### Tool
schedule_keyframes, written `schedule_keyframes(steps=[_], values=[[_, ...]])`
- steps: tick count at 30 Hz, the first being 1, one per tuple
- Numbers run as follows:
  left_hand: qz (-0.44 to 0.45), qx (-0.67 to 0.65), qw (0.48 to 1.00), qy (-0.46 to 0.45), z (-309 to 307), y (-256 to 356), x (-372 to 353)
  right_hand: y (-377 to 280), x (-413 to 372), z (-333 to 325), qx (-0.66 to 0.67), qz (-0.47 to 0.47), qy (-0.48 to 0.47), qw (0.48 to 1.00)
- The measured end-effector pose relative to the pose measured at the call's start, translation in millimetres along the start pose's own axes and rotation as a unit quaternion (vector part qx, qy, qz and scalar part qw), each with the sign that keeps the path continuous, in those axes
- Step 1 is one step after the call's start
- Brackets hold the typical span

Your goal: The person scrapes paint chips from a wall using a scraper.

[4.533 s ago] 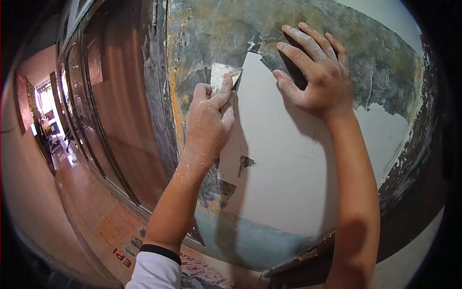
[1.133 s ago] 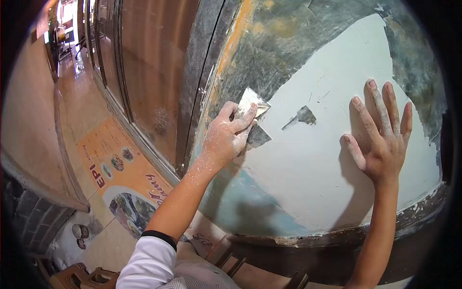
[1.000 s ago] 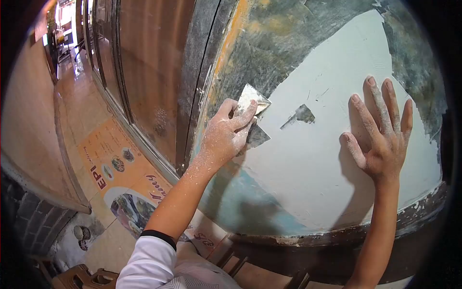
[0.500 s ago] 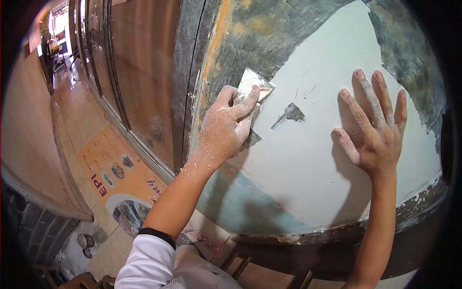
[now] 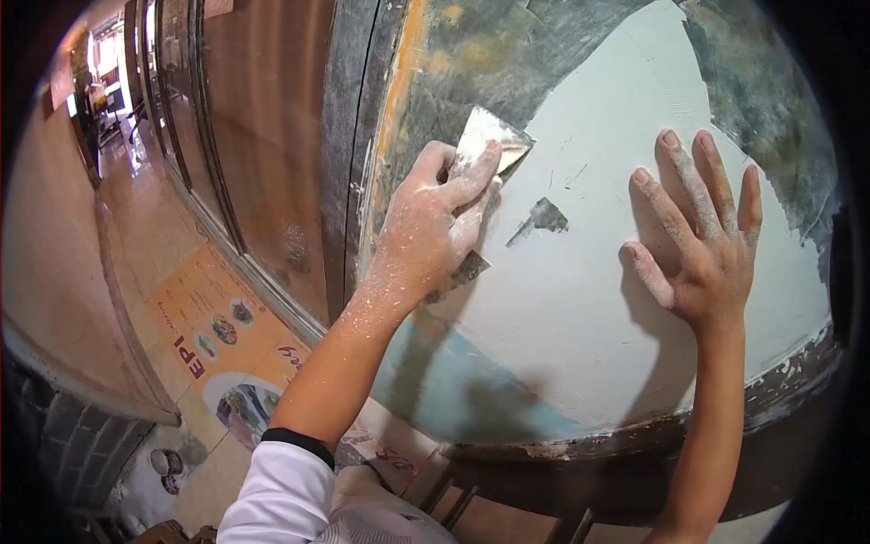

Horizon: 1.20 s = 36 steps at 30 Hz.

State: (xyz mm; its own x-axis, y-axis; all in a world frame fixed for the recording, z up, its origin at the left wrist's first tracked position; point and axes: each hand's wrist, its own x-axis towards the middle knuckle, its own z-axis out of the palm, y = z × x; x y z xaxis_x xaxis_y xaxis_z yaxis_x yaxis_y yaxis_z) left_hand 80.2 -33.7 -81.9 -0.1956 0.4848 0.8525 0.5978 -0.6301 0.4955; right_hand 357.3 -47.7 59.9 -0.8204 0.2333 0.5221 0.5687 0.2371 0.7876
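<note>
Dusted with white powder, my left hand [image 5: 430, 213] is closed around a metal scraper [image 5: 494, 145], whose flat blade lies against the wall at the left edge of a white plaster patch [image 5: 598, 299]. My right hand [image 5: 711, 249] has its fingers spread on the right part of the patch, holding nothing. Between the hands, a small dark gap [image 5: 549, 216] shows in the plaster. Another dark spot [image 5: 467, 270] sits just below my left hand.
Left of the wall stands a brown glossy panel [image 5: 267, 118] in a dark frame. An orange printed banner [image 5: 195, 317] covers part of the tiled floor. Wooden slats [image 5: 507, 517] show at the bottom, and a grey brick base [image 5: 82, 435] at lower left.
My left hand and the scraper have moved slightly up and to the right along the plaster's edge. My right hand stays spread in the same place on the wall.
</note>
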Motion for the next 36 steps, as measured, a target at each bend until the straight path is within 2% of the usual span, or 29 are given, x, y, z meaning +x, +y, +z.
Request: schedule_keyframes(steps=[3, 5, 7, 13, 14, 18, 21, 28, 31, 36], values=[[0.029, -0.021, 0.999, 0.025, -2.4, -16.6, -20.2, 1.2, 0.3, -0.7, -0.006, -0.006, -0.005, 1.0], [-0.01, 0.002, 1.0, 0.001, -10.3, -28.1, -44.8, 2.6, -0.9, 1.8, -0.005, -0.014, 0.009, 1.0], [0.011, 0.039, 0.999, -0.004, -8.6, -49.5, -72.0, 2.1, 0.3, -0.1, -0.005, -0.012, 0.0, 1.0], [-0.065, 0.026, 0.996, -0.046, -1.2, -65.1, -126.1, -3.2, 3.4, -5.3, -0.028, 0.003, -0.018, 0.999], [-0.074, 0.036, 0.995, -0.061, -0.1, -64.9, -128.1, -3.3, 3.1, -5.2, -0.03, 0.004, -0.02, 0.999], [-0.077, -0.01, 0.997, -0.015, 12.7, -65.1, -130.9, -3.0, 3.0, -3.3, -0.03, -0.004, -0.012, 0.999], [-0.076, -0.015, 0.997, -0.017, 21.1, -67.3, -127.5, -1.6, 3.0, -0.9, -0.021, -0.014, 0.005, 1.0], [-0.07, 0.019, 0.997, -0.015, 19.6, -65.6, -119.8, -0.6, 2.9, 0.1, -0.022, -0.012, -0.002, 1.0], [-0.066, 0.004, 0.998, -0.015, 17.5, -63.3, -114.6, -21.2, 7.6, 4.0, -0.03, 0.025, -0.029, 0.999], [-0.049, 0.013, 0.998, -0.021, 12.9, -58.2, -98.6, -34.1, 18.1, 13.9, -0.015, 0.012, -0.006, 1.0]])
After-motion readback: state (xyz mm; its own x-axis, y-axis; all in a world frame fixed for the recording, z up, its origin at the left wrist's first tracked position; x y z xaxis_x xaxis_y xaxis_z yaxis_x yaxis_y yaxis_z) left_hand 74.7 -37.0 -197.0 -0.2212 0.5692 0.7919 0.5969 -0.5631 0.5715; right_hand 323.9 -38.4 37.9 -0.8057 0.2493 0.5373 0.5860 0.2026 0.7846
